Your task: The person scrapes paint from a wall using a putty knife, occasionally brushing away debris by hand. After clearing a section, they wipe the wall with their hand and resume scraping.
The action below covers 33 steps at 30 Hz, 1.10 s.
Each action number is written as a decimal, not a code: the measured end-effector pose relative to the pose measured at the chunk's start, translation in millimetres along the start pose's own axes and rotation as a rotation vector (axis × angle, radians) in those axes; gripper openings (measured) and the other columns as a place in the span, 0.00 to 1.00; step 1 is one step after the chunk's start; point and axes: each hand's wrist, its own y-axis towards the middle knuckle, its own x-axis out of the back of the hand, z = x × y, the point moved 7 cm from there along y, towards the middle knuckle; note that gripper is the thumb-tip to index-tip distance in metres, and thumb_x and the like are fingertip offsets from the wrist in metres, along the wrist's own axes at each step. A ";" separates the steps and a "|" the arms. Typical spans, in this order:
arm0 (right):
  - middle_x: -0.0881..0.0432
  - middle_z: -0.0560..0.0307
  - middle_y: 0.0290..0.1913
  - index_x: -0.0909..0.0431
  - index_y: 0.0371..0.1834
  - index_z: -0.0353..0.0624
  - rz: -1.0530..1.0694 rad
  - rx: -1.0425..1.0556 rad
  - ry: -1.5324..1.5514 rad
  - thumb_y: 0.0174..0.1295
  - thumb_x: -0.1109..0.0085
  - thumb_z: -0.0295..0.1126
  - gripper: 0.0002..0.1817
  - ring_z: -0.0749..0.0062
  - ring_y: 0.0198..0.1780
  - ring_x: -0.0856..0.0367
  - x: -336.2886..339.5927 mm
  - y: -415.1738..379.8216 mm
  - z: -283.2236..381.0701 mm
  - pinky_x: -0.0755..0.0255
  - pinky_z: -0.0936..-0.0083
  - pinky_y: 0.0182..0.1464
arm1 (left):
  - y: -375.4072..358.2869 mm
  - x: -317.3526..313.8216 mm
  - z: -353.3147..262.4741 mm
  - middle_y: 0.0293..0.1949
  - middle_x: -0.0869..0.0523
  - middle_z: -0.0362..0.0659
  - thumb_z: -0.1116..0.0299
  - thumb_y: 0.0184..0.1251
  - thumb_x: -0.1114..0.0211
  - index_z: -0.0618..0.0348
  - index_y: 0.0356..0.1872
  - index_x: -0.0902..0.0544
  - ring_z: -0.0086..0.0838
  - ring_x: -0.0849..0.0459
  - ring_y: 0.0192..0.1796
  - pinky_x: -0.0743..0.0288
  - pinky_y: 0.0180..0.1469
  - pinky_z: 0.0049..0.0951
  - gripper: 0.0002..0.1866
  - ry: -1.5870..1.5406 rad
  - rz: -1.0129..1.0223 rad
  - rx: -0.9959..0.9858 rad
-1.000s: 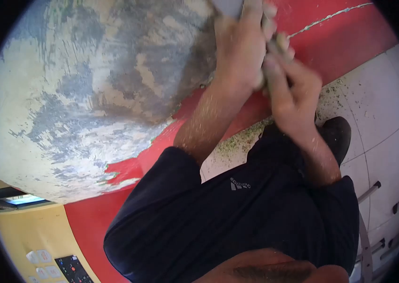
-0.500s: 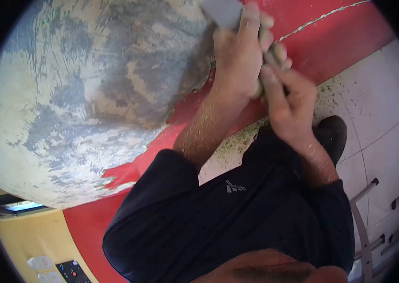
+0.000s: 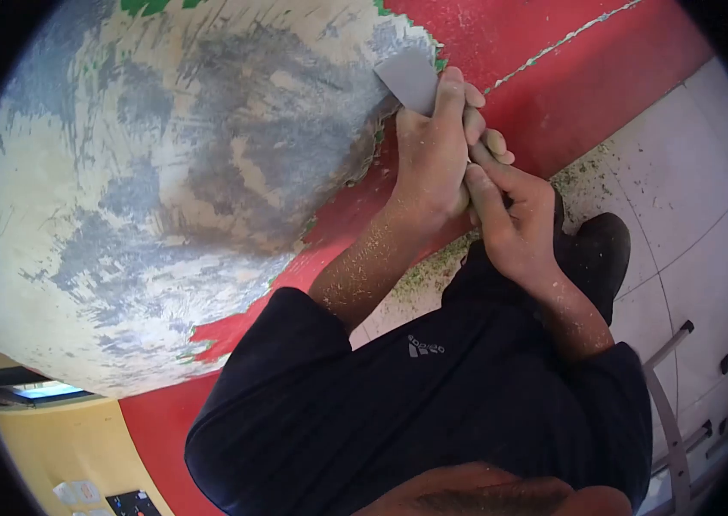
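We grip the scraper (image 3: 409, 79) with both hands, left hand (image 3: 433, 163) and right hand (image 3: 515, 224), fingers wrapped tight around it. Its blade sits at the edge of the bare patch (image 3: 183, 198), which already looks large, though red paint (image 3: 553, 86) beside it remains.

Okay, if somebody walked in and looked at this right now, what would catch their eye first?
Probably the big patch of bare, grey-and-cream scraped wall filling the left, ringed by red paint. At its upper right edge, the left hand presses a grey scraper blade to it, with the right hand clasped just behind.
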 end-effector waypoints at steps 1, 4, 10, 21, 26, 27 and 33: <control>0.21 0.58 0.29 0.22 0.50 0.30 -0.002 -0.011 0.008 0.66 0.49 0.22 0.13 0.87 0.36 0.31 2.3 1.5 -2.4 0.30 0.82 0.38 | 3.6 -3.4 -2.4 0.17 0.36 0.35 0.59 0.73 0.49 0.58 0.28 0.31 0.28 0.27 0.20 0.25 0.25 0.35 0.15 -0.013 0.029 -0.032; 0.20 0.58 0.29 0.22 0.50 0.30 -0.008 -0.028 0.008 0.66 0.49 0.23 0.13 0.86 0.35 0.30 -0.6 4.9 1.2 0.30 0.82 0.38 | 15.0 -14.6 -12.6 0.16 0.33 0.38 0.58 0.75 0.52 0.61 0.30 0.31 0.27 0.27 0.15 0.23 0.20 0.33 0.17 -0.042 0.003 -0.055; 0.29 0.65 0.23 0.22 0.51 0.31 -0.033 0.003 -0.014 0.66 0.48 0.25 0.13 0.87 0.28 0.35 5.3 2.2 -8.3 0.36 0.83 0.29 | 12.7 -7.7 3.7 0.17 0.32 0.38 0.59 0.75 0.52 0.60 0.28 0.31 0.27 0.27 0.16 0.23 0.21 0.34 0.17 -0.057 0.094 -0.061; 0.32 0.69 0.23 0.21 0.46 0.31 -0.024 -0.200 0.246 0.67 0.49 0.24 0.10 0.90 0.27 0.38 -2.0 -7.5 -23.1 0.41 0.86 0.27 | 3.1 -8.5 3.7 0.17 0.37 0.35 0.56 0.76 0.53 0.56 0.33 0.30 0.26 0.30 0.18 0.26 0.23 0.33 0.15 -0.009 -0.001 -0.001; 0.31 0.69 0.23 0.21 0.48 0.30 0.018 -0.158 0.214 0.67 0.49 0.23 0.11 0.90 0.27 0.37 -0.9 -11.1 -21.8 0.41 0.86 0.27 | 6.8 -3.3 7.5 0.17 0.38 0.34 0.56 0.76 0.53 0.55 0.33 0.30 0.24 0.31 0.18 0.29 0.22 0.31 0.15 0.016 0.007 0.037; 0.30 0.68 0.23 0.21 0.46 0.30 0.013 -0.162 0.191 0.67 0.49 0.23 0.10 0.90 0.27 0.37 1.5 -4.2 -19.4 0.41 0.86 0.27 | 6.4 -2.5 12.4 0.17 0.38 0.34 0.56 0.76 0.53 0.55 0.32 0.30 0.24 0.32 0.17 0.29 0.22 0.31 0.15 0.009 0.011 0.037; 0.31 0.68 0.21 0.22 0.33 0.30 0.016 -0.085 0.114 0.67 0.50 0.23 0.08 0.89 0.25 0.37 2.0 -9.4 -25.2 0.42 0.85 0.26 | 0.7 5.7 22.8 0.17 0.37 0.35 0.57 0.75 0.51 0.58 0.30 0.31 0.24 0.32 0.17 0.29 0.22 0.31 0.16 0.015 -0.016 0.051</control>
